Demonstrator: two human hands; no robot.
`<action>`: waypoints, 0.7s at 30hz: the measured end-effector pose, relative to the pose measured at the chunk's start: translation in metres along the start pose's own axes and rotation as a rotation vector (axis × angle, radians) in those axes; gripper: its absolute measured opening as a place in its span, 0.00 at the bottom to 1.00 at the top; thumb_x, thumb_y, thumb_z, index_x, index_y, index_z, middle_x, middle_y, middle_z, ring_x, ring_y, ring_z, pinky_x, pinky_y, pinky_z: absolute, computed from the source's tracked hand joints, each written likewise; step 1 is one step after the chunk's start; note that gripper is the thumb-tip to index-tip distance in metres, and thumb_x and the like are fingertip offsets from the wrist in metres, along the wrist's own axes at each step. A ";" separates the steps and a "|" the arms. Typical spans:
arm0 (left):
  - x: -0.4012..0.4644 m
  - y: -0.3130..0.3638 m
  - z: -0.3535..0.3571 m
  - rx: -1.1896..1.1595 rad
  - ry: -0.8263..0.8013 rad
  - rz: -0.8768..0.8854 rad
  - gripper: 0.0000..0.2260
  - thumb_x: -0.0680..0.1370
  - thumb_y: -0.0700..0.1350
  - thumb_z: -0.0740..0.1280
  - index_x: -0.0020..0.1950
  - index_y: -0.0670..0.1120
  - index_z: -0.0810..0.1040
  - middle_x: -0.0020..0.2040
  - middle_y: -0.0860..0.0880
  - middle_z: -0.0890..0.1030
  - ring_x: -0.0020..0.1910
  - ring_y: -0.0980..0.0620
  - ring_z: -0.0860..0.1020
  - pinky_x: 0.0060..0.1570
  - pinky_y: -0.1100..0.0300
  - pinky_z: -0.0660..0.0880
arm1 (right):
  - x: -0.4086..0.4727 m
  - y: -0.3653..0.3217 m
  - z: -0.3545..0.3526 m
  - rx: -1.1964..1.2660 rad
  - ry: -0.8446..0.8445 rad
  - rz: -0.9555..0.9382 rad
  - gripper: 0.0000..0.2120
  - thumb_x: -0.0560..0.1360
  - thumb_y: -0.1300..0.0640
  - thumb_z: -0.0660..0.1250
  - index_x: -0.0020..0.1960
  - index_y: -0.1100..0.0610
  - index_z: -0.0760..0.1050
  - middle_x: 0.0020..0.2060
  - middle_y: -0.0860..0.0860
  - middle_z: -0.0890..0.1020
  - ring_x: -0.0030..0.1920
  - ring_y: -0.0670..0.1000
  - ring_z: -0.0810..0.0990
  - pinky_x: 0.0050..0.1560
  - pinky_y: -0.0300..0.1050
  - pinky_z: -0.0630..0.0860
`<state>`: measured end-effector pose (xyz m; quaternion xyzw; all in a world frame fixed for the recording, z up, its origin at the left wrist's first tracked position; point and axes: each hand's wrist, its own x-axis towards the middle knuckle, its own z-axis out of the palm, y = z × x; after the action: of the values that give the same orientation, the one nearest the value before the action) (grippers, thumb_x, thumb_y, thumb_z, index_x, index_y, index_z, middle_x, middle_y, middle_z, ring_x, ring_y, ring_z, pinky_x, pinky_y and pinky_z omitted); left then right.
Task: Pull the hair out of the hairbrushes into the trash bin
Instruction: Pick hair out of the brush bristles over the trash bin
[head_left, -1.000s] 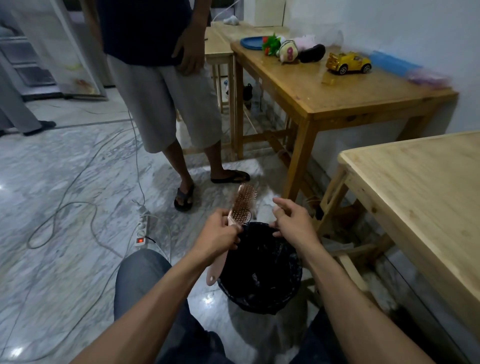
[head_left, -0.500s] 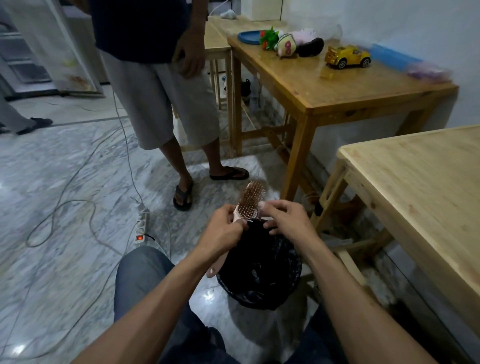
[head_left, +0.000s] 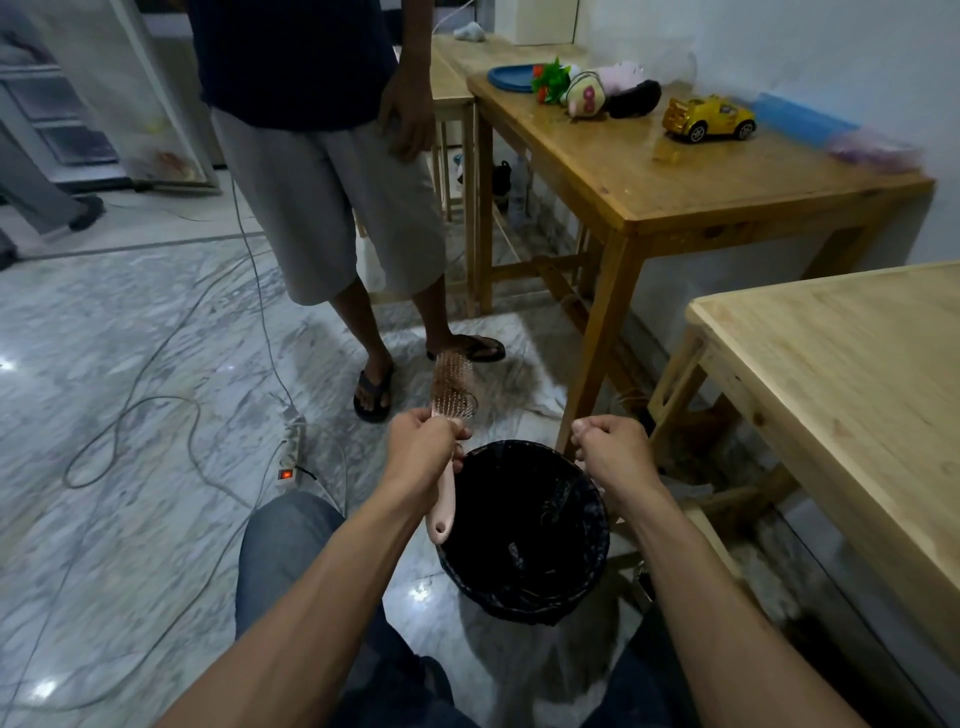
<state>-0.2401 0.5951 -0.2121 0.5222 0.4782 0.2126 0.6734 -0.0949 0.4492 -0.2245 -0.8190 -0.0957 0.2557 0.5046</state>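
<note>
A pink hairbrush (head_left: 451, 389) stands upright just left of the bin's far rim, bristles toward the right, with a dark tuft of hair low on its head. My left hand (head_left: 421, 452) grips it at the neck, and the handle hangs down over the bin edge. The black-lined trash bin (head_left: 519, 597) sits on the floor between my knees. My right hand (head_left: 613, 452) hovers above the bin's far right rim with fingertips pinched together, as if on hair too fine to make out.
A person in grey shorts (head_left: 322, 182) stands close behind the bin. A power strip (head_left: 291, 452) and cables lie on the marble floor to the left. A light wooden table (head_left: 831, 389) is at my right, and a darker table (head_left: 675, 171) with a toy car (head_left: 709, 117) stands beyond.
My right hand has pulled away from the brush bristles to the right, fingers still pinched. The brush head has turned more upright in my left hand.
</note>
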 end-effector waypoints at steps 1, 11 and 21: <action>0.001 0.003 -0.002 -0.017 0.011 0.002 0.08 0.78 0.32 0.65 0.57 0.33 0.78 0.42 0.39 0.80 0.28 0.50 0.71 0.29 0.56 0.69 | -0.001 0.001 -0.003 0.005 0.012 0.013 0.16 0.82 0.57 0.65 0.37 0.59 0.80 0.32 0.54 0.77 0.33 0.52 0.74 0.39 0.47 0.71; -0.020 0.006 0.007 0.299 -0.186 0.189 0.09 0.78 0.33 0.65 0.57 0.41 0.79 0.44 0.38 0.81 0.31 0.50 0.73 0.30 0.57 0.69 | -0.013 -0.023 -0.004 -0.014 -0.181 -0.031 0.20 0.81 0.34 0.59 0.64 0.44 0.74 0.44 0.53 0.86 0.35 0.49 0.80 0.38 0.43 0.75; -0.016 0.010 0.001 0.177 -0.222 0.083 0.07 0.80 0.34 0.64 0.55 0.34 0.79 0.38 0.42 0.81 0.28 0.51 0.71 0.30 0.57 0.66 | -0.006 -0.017 0.013 0.138 -0.263 -0.145 0.14 0.81 0.50 0.69 0.41 0.56 0.84 0.27 0.45 0.76 0.25 0.42 0.71 0.27 0.35 0.69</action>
<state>-0.2444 0.5861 -0.1964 0.6192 0.3957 0.1385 0.6640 -0.1044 0.4646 -0.2125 -0.7327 -0.2021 0.3296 0.5600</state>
